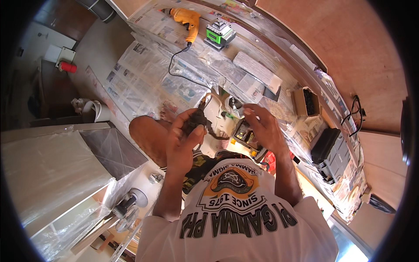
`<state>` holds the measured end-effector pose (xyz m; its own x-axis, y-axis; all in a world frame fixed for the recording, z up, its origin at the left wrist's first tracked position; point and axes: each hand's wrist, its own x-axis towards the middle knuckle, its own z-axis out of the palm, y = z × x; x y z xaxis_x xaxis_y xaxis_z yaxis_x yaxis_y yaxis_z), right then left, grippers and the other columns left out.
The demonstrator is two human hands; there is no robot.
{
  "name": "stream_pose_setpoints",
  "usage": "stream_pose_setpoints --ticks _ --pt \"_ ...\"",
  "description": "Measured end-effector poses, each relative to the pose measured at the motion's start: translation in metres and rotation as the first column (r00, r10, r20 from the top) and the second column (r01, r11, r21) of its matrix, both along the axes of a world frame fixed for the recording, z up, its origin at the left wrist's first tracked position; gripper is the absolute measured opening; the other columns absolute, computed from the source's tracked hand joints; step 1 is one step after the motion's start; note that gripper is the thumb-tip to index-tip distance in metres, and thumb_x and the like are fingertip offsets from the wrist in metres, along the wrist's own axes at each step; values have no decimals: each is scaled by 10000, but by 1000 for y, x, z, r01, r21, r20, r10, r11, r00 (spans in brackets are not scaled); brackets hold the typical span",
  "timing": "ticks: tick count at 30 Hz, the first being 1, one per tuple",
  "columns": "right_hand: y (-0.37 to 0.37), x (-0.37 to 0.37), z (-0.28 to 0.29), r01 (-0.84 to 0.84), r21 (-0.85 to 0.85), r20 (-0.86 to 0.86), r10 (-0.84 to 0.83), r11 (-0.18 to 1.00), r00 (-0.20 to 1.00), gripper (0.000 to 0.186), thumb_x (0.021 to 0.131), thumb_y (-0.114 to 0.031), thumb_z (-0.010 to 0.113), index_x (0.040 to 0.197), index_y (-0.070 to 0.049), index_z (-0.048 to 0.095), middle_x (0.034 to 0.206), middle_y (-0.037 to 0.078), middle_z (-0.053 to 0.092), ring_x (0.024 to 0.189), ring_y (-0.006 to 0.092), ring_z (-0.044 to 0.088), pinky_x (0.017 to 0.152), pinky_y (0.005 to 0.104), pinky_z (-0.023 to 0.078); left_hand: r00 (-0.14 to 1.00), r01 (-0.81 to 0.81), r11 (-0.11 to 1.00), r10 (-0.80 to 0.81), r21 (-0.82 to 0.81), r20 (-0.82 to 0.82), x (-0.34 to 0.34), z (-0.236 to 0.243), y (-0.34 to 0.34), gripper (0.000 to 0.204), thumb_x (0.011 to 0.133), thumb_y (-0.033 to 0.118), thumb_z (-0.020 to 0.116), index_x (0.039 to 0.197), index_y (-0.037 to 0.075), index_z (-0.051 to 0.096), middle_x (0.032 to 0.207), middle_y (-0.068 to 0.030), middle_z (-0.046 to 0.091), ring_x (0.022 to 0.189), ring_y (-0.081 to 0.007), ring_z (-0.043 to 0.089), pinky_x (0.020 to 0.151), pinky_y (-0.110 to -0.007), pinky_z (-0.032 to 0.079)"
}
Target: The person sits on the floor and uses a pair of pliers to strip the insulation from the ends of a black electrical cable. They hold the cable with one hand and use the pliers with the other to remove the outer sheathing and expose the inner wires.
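Observation:
My left hand is closed around a dark, lumpy object with strap-like or cord-like pieces hanging from it. Its exact kind is not clear. On the other side, my right hand has thumb and fingers bent together beside a small shiny black-and-clear piece. Whether the fingertips grip that piece is hard to make out. Below, between the hands, stands an open bag or box with black and yellow items inside.
Newspaper and plastic film cover the bench. On it are an orange corded drill, a green laser level, a wrapped slab, a cardboard box of dark pieces and a black-and-grey case. A film-covered cabinet stands left.

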<state>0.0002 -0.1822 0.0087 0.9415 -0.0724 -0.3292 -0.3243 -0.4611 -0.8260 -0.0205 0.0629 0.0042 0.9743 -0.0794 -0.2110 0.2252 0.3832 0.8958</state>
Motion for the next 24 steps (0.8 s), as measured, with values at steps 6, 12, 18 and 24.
stream_pose_setpoints --ticks 6,12,18,24 --pt "30 -2 37 -242 124 319 192 962 928 348 980 -236 761 1234 -6 705 1227 214 703 907 320 740 748 369 587 992 103 993 -106 -49 -65 0 2 -5 541 920 65 717 1413 -46 524 1102 -125 693 909 -155 648 782 -272 503" --pt "37 2 22 -435 147 330 371 888 868 158 951 -111 781 1012 7 695 904 117 748 581 128 598 542 306 465 971 123 944 -178 -306 -157 -2 2 5 464 1022 196 675 1395 -48 549 1135 -98 710 970 -136 678 830 -286 549" --pt "30 -5 21 -488 32 473 417 872 776 140 978 -87 739 906 3 660 726 111 699 594 157 630 565 329 463 897 209 927 -309 -312 -317 1 -12 5 431 1083 292 605 1340 -54 615 1137 -88 712 925 -146 681 834 -292 534" --pt "8 -12 29 -484 227 177 453 845 874 192 1018 -158 694 944 18 671 687 110 680 583 175 665 556 344 484 896 205 931 -303 -303 -324 -6 3 -9 324 1098 258 586 1238 -25 659 1077 -86 720 873 -126 664 740 -270 516"
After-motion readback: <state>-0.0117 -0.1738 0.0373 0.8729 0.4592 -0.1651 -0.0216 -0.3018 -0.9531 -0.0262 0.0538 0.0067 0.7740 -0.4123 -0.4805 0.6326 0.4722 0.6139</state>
